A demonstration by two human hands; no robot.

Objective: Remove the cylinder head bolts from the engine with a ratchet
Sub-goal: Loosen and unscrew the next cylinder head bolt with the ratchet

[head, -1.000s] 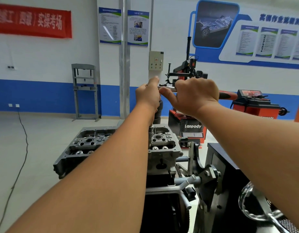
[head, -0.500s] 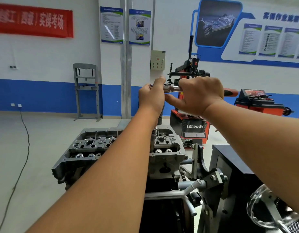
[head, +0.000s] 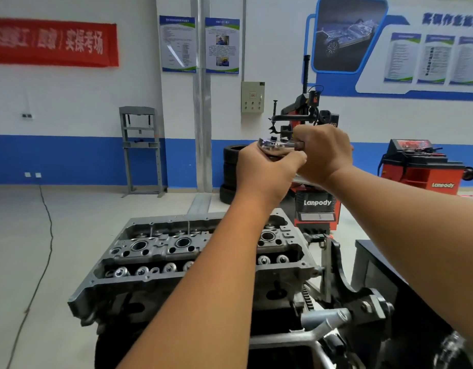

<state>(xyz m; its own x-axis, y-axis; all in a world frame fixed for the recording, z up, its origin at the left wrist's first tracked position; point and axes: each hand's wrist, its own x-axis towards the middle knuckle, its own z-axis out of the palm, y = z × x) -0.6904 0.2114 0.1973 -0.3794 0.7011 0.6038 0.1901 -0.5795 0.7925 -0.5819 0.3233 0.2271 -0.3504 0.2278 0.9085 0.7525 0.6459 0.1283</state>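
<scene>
Grey cast cylinder head [head: 155, 251], on engine [head: 203, 296], near centre, valve springs exposed. Left hand [head: 262, 170], raised above engine's right end, fingers curled under chromed ratchet [head: 274, 145] head. Right hand [head: 324, 154], touching left, clenched round ratchet handle. Head bolts: not discernible. Red tyre changer [head: 314, 206], far right, behind hands.

The left forearm [head: 203, 275] covers the middle of the engine [head: 155, 251], so any bolts there are hidden. The right hand [head: 323, 153] hides the ratchet [head: 272, 146] handle. The red banner [head: 51, 42] is blurred.
</scene>
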